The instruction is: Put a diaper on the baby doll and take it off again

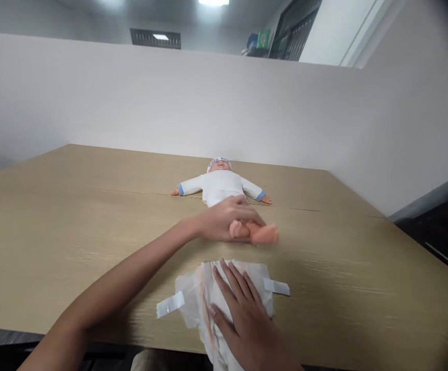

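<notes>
A baby doll in a white long-sleeved top with blue cuffs and a white cap (221, 183) lies on its back on the light wood-grain table (54, 221), head toward the far white partition wall (131, 98), both arms spread flat to the sides. The left hand (226, 219) reaches across from the near left, forearm extended over the table, and its fingers are wrapped closed around the doll's bare pink legs (260, 233), which are gathered together and raised slightly off the surface; the feet are blurred. The right hand (243, 309) lies flat, palm down, fingers straight and slightly spread, pressing on a white disposable diaper (193, 299); it grasps nothing. The diaper is opened out at the near edge of the table, just in front of the doll's legs and apart from them, its lower end hanging past the table edge. Two white adhesive tabs stick out from the diaper, one on the left (170, 305), one on the right (276, 286). A seam line runs across the table top beneath the doll's torso. A dark surface (440, 226) stands beyond the table's right side.
</notes>
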`<state>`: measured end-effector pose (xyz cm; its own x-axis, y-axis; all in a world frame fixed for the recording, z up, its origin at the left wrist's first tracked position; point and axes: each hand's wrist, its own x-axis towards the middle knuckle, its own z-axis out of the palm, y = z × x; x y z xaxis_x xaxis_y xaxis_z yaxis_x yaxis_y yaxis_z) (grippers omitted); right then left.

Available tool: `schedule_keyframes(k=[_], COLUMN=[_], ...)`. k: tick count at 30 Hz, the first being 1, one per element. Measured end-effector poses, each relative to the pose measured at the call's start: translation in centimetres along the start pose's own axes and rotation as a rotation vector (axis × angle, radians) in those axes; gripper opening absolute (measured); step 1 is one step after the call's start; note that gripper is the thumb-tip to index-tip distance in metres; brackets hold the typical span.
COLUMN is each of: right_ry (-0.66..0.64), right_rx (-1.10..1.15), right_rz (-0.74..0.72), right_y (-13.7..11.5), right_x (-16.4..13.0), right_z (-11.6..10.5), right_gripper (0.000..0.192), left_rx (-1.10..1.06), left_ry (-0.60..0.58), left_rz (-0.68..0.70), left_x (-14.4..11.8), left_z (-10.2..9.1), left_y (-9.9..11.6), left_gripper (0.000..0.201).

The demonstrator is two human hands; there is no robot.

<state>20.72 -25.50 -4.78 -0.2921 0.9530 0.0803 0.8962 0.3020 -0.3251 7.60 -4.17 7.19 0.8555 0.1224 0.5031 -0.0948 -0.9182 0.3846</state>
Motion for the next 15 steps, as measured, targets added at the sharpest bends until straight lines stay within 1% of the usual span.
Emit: schedule_keyframes(k=[3,5,8,11,15], right_ry=[-0.036,-0.026,0.011,0.057,0.193], right_rx=[0.018,0.013,0.011,0.005,0.001], right_rz=[0.009,0.027,0.02,-0.013,-0.049], right_y=[0.8,1.7,3.5,5.8,8.8], right_x=[2.8,5.4,10.0,14.9,20.8], right_z=[-0.6,-0.7,-0.3,0.2,0.4], right_gripper=[0.065,0.064,0.063,0.064,0.074], left_rx=[-0.078,-0.11,-0.182,-0.243,-0.276], left_ry=[0.128,0.207,0.288,0.34,0.392], left_rz=[-0.133,-0.211,-0.269,-0.264,-0.266], left_x=[1.3,1.8,2.0,2.0,1.9], left_z=[-2.8,-4.0,-5.1,-5.7,-6.3], left_y=[0.1,-0.2,-0.9,-1.5,-1.7], left_gripper=[0.038,0.044,0.042,0.038,0.033])
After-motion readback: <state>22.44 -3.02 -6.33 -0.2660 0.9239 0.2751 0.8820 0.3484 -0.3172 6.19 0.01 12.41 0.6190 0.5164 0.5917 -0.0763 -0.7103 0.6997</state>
